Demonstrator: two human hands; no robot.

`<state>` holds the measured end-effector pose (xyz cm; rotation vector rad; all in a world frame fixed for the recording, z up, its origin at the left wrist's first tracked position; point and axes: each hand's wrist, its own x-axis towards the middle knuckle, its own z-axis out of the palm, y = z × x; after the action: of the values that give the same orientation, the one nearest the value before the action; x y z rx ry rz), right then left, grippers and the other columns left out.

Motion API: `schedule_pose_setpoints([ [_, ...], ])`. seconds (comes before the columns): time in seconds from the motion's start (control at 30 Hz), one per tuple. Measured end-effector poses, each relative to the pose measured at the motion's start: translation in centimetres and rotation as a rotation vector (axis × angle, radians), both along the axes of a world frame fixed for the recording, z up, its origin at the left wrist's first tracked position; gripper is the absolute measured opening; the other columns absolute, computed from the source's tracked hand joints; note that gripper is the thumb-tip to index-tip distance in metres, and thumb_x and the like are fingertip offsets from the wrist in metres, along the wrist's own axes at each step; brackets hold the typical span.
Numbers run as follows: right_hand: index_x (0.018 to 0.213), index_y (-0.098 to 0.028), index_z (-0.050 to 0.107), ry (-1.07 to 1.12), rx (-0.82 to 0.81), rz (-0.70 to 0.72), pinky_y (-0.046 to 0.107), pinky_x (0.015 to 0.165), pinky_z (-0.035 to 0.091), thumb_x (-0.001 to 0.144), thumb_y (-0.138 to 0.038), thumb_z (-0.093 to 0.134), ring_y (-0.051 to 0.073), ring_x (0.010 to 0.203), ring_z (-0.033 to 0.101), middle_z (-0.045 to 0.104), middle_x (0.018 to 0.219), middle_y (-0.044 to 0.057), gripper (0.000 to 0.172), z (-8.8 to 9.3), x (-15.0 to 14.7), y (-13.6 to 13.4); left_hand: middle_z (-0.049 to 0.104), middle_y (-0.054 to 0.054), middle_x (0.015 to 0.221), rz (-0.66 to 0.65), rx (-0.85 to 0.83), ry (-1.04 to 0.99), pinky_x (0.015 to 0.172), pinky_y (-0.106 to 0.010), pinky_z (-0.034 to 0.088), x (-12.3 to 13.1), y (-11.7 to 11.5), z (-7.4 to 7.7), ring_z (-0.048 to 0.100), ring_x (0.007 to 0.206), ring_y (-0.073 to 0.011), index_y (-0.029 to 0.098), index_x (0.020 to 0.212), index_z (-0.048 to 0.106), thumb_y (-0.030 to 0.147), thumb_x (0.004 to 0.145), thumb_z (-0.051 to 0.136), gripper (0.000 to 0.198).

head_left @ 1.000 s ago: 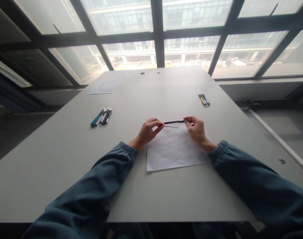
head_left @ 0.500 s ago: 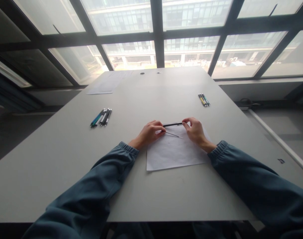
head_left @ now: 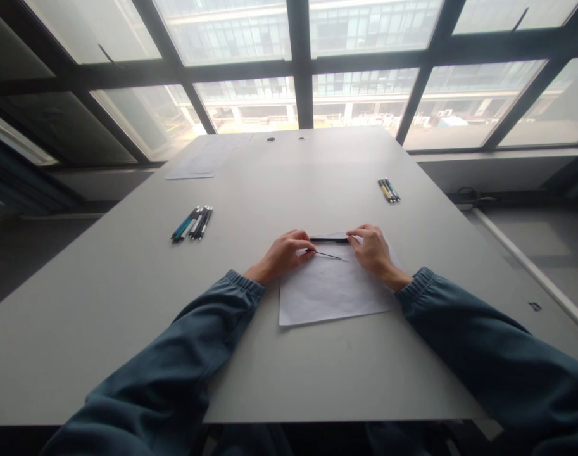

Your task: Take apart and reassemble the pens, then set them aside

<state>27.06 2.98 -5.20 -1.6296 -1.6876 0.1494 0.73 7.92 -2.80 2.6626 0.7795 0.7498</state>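
Note:
A black pen point(head_left: 329, 240) lies crosswise between my two hands, just over the far part of a white sheet of paper point(head_left: 333, 292). My left hand point(head_left: 289, 252) is closed, its fingertips pinching a thin dark pen refill point(head_left: 327, 255) that points right across the paper, with a pale far end. The pen's left end meets the forefinger of that same hand. My right hand point(head_left: 370, 248) pinches the pen's right end between thumb and fingers, which hide the tip.
A bunch of several pens point(head_left: 192, 224) lies to the left. Three pens point(head_left: 388, 190) sit side by side at the right. Printed papers point(head_left: 196, 158) rest at the table's far left. A small dark mark or clip point(head_left: 534, 307) is near the right edge.
The pen's right end has dipped, so the pen now lies nearly level across the view. My right hand has shifted very slightly left. The refill stays in my left hand.

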Motion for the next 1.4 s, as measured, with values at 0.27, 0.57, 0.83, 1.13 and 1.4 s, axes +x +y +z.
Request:
schedule_pose_setpoints([
  [0.27,0.101,-0.021,0.075,-0.019,0.173,0.291,0.040,0.087,0.049,0.097,-0.026,0.061,0.026,0.095,0.061,0.073,0.097,0.008,0.016,1.5,-1.4,-1.0,0.068,-0.005,0.092,0.034,0.100,-0.136,0.081,-0.031,0.052,0.2,-0.3,0.3,0.063,0.087,-0.0171,0.023,0.089,0.075,0.026,0.093,0.065,0.011],
  [0.57,0.099,-0.022,0.074,-0.126,0.172,0.430,0.036,0.082,0.045,0.097,-0.024,0.062,0.022,0.083,0.064,0.074,0.088,0.005,0.012,1.4,-1.6,-1.2,0.066,-0.004,0.089,0.023,0.134,-0.244,0.077,-0.030,0.052,0.4,-0.3,0.4,0.061,0.085,-0.0160,0.023,0.091,0.075,0.025,0.092,0.067,0.008],
  [0.83,0.093,-0.023,0.076,-0.088,0.200,0.298,0.037,0.083,0.045,0.097,-0.022,0.061,0.023,0.089,0.061,0.072,0.091,0.006,0.016,1.2,-1.3,-0.9,0.069,-0.004,0.090,0.064,0.102,-0.201,0.080,-0.031,0.052,0.2,0.1,0.0,0.063,0.086,-0.0170,0.023,0.091,0.075,0.026,0.094,0.065,0.011],
  [1.13,0.092,-0.025,0.079,-0.182,0.129,0.214,0.040,0.084,0.044,0.094,-0.019,0.063,0.025,0.094,0.057,0.069,0.093,0.007,0.018,0.9,-0.9,-0.8,0.071,-0.003,0.091,0.114,0.041,-0.088,0.083,-0.033,0.053,0.1,0.2,-0.2,0.064,0.088,-0.0182,0.023,0.087,0.076,0.022,0.090,0.066,0.010],
  [1.4,0.087,-0.027,0.079,-0.119,0.189,0.153,0.041,0.078,0.046,0.094,-0.024,0.062,0.025,0.086,0.056,0.068,0.087,0.007,0.019,0.4,-0.5,-0.4,0.073,-0.003,0.089,0.118,0.002,-0.057,0.081,-0.033,0.053,-0.2,0.6,-0.4,0.064,0.086,-0.0190,0.024,0.099,0.076,0.028,0.088,0.072,0.012],
])
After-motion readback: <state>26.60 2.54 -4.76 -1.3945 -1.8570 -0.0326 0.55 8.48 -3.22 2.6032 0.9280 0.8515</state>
